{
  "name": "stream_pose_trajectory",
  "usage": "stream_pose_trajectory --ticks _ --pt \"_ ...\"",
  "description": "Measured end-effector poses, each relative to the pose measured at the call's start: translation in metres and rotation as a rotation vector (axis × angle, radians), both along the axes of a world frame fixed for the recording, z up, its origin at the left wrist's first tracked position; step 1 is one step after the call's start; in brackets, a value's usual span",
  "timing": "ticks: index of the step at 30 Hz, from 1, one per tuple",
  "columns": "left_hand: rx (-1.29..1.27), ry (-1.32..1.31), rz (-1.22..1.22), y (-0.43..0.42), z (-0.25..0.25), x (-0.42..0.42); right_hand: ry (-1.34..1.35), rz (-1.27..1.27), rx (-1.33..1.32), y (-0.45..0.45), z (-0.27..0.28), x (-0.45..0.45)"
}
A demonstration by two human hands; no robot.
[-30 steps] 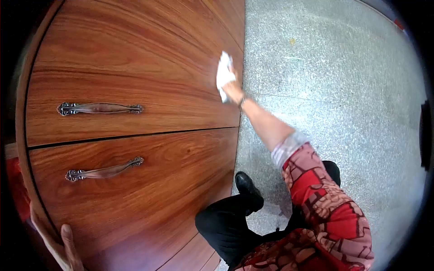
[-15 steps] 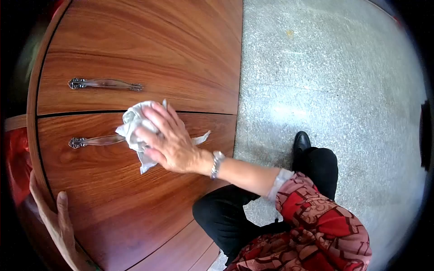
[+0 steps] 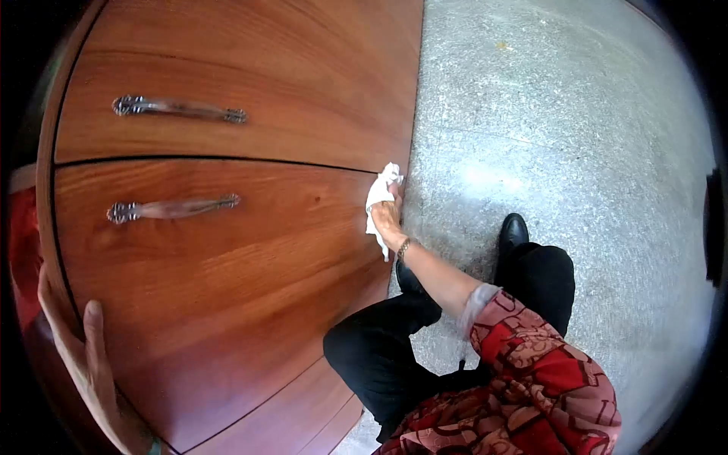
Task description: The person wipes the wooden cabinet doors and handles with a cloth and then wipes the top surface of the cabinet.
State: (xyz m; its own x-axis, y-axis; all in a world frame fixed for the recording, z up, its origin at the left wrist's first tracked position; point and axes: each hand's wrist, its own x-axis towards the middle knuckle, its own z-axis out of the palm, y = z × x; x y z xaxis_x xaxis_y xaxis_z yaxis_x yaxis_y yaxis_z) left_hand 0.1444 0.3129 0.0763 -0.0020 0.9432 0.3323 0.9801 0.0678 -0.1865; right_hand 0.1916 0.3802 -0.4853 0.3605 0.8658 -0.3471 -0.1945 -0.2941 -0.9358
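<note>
My right hand (image 3: 387,218) is closed around a white cloth (image 3: 378,194), low on the wooden cabinet door (image 3: 227,280), close to where the cabinet meets the floor. Part of the cloth hangs loose beside the wrist, and some fingers are hidden. Far to the left, my left hand (image 3: 85,364) rests along the cabinet's edge, its thumb spread apart from the other fingers over the door side. Two ornate metal handles, an upper one (image 3: 178,110) and a lower one (image 3: 174,208), sit on the neighbouring doors, away from both hands.
A speckled grey floor (image 3: 576,152) stretches along the right. My black shoe (image 3: 514,231) and bent knees in black trousers (image 3: 371,349) are beside the cabinet. Something red (image 3: 24,258) shows at the left edge, past the cabinet rim.
My right hand has moved the cloth from beside the lower handle rightward to the door's floor-side end. The left hand stays on the edge. The view has shifted slightly.
</note>
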Motion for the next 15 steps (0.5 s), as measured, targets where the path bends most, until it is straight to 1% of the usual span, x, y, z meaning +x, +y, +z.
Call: stream_pose_trajectory --ticks 2,4,5,7,8,9,10,12,13,14,15 --pt "-0.024 -0.027 -0.008 -0.001 -0.001 -0.001 -0.059 -0.023 0.148 -0.004 0.043 -0.005" --pt "-0.069 -0.088 -0.04 0.003 0.002 0.001 -0.08 0.093 0.392 -0.01 0.138 0.022" --pt "-0.044 -0.084 -0.015 0.003 -0.003 0.011 -0.087 0.093 0.57 -0.014 0.162 0.02" --pt "-0.04 -0.069 -0.027 0.002 -0.003 0.005 -0.079 0.123 0.939 -0.025 0.209 0.016" --pt "-0.039 -0.056 -0.042 0.002 -0.002 0.003 -0.051 0.193 0.951 -0.04 0.244 0.024" --pt "-0.044 0.001 -0.035 0.002 0.0 0.005 -0.056 0.23 1.033 -0.05 0.259 0.016" --pt "-0.015 0.113 -0.07 0.001 0.0 -0.004 -0.071 0.261 1.137 -0.052 0.268 0.015" --pt "-0.035 0.127 -0.072 0.007 0.001 0.002 -0.306 0.196 1.205 -0.03 0.26 0.013" --pt "-0.037 0.135 -0.066 0.009 0.001 0.004 -0.437 0.13 1.242 -0.014 0.245 0.015" --pt "-0.041 0.115 -0.082 0.009 0.001 0.006 -0.363 0.022 1.213 0.001 0.237 0.022" --pt "-0.042 0.092 -0.097 0.01 0.0 0.008 -0.333 -0.046 1.061 0.011 0.223 0.021"
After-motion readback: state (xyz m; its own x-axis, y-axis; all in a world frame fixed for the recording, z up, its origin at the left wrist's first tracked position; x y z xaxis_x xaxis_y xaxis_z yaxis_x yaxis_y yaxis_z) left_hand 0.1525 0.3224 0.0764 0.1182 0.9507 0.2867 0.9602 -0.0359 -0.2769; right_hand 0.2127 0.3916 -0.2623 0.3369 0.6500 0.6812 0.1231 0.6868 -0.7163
